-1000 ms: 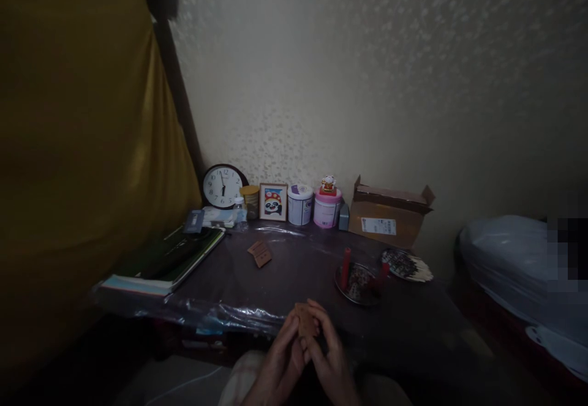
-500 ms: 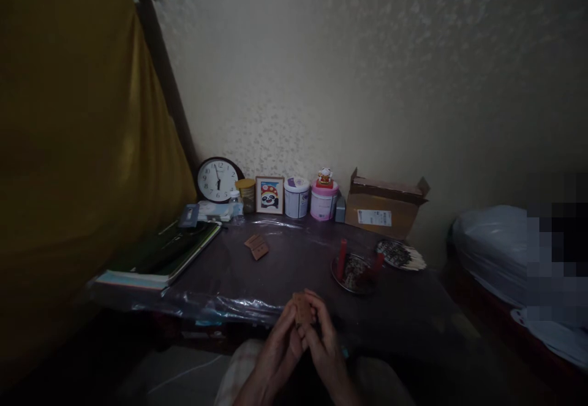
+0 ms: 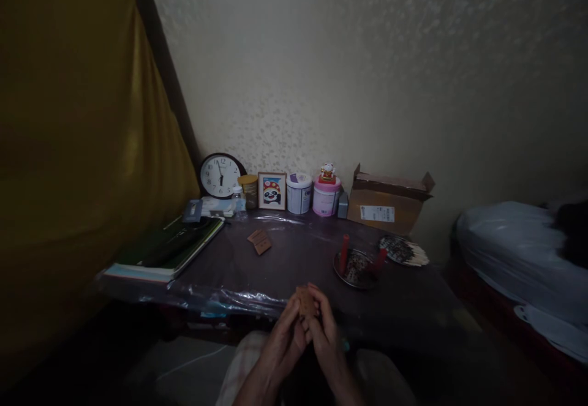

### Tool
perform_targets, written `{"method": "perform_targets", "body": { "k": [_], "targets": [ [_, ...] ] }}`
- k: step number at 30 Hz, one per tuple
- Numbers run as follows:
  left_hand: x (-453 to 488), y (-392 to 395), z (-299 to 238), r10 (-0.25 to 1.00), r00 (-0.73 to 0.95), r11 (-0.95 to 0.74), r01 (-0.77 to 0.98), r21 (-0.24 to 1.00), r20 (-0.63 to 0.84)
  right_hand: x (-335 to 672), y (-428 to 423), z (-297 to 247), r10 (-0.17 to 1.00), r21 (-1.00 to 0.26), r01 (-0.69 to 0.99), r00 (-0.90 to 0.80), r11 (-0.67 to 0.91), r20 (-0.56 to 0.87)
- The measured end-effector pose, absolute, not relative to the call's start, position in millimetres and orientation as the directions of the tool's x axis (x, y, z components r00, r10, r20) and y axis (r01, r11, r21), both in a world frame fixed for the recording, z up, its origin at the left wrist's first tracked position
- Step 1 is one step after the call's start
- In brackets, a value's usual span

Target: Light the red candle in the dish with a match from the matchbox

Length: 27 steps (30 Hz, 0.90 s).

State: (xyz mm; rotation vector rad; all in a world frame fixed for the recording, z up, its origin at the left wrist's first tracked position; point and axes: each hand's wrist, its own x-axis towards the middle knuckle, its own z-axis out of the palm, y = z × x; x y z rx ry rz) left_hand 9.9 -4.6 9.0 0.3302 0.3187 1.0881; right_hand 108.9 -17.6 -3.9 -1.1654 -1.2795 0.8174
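Both of my hands are close together in front of the table's near edge, above my lap. My left hand (image 3: 287, 332) grips the left side of a small brown flat piece (image 3: 305, 300), which looks like card or thin wood. My right hand (image 3: 323, 323) holds its right side, the thumb pressed on its lower face. Fingers cover part of its edges, and its exact kind is unclear. Beyond the hands, a similar brown folded piece (image 3: 260, 242) lies on the plastic-covered table (image 3: 294, 253).
Right of centre stands a metal plate (image 3: 356, 280) with red candles (image 3: 344, 255). Behind it lies a pile of white sticks with dark tips (image 3: 408, 251). Along the wall are a clock (image 3: 221, 176), framed panda picture (image 3: 272, 191), tubs (image 3: 299, 193) and cardboard box (image 3: 386, 201). Books (image 3: 169, 250) lie left.
The view has shifted slightly, so the table things appear a little higher and further right. Both hands keep hold of the brown piece, which now shows slightly more of its face.
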Motion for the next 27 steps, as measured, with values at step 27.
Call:
{"method": "perform_targets", "body": {
  "k": [27],
  "targets": [
    [-9,-8,1,0.714,0.661,0.677,-0.567,0.468,-0.231,152,-6,14,0.998,-1.0,0.004,0.069,0.004,0.004]
  ]
}}
